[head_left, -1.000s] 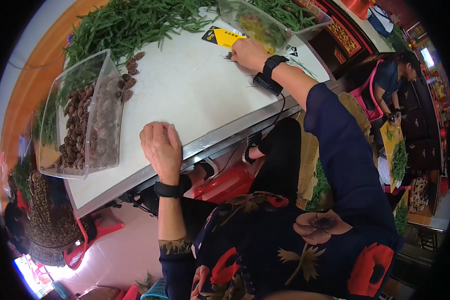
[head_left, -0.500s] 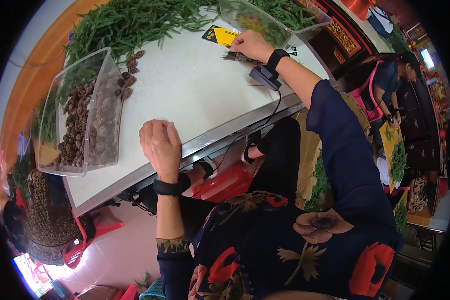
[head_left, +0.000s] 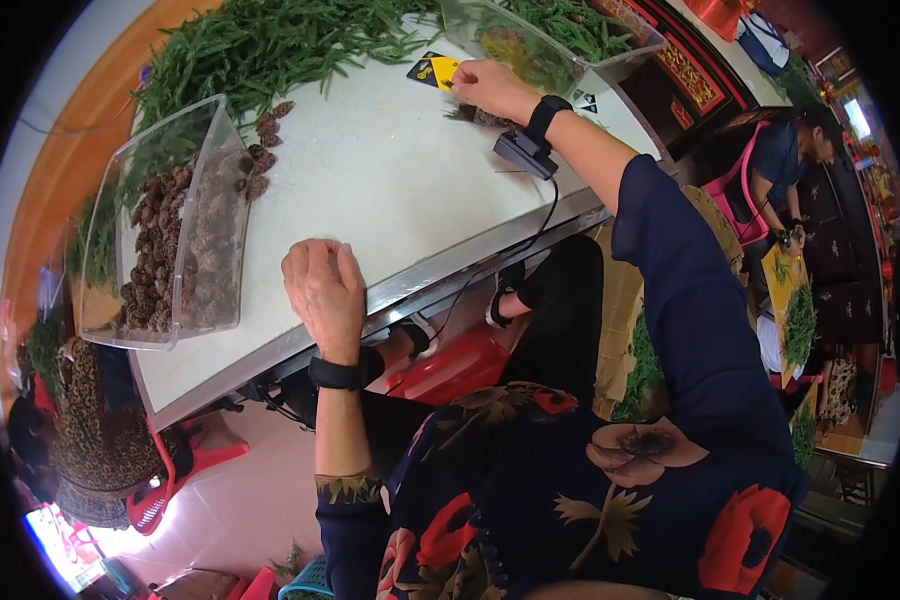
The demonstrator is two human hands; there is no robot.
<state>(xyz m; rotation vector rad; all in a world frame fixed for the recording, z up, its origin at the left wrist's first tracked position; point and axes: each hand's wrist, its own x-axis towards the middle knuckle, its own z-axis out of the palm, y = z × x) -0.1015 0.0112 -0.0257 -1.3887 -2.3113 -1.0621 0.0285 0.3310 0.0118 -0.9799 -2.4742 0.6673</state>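
Observation:
At the far right of the table, my right hand [head_left: 495, 90] is closed in a pinch beside a yellow and black card [head_left: 435, 71]. Under its palm lies a dark, thin-stranded bundle [head_left: 460, 114]; whatever the fingertips hold is too small to make out. My left hand [head_left: 325, 295] rests at the table's near edge, back upward, fingers curled in. Its fingertips are hidden, so any thing inside cannot be seen. Left of it stands a clear plastic bin [head_left: 177, 290] of brown pine cones [head_left: 155, 245], with a few loose cones [head_left: 260, 158] beside it.
Green artificial sprigs [head_left: 270, 50] heap along the far side of the white table [head_left: 370, 180]. A second clear bin [head_left: 570, 62] stands at the far right. Near my right wrist is a black box [head_left: 525, 153] with a cable. A co-worker [head_left: 795, 170] sits farther right.
My right hand has shifted slightly left, its fingertips now nearer the yellow and black card. My left hand stays in place on the table edge.

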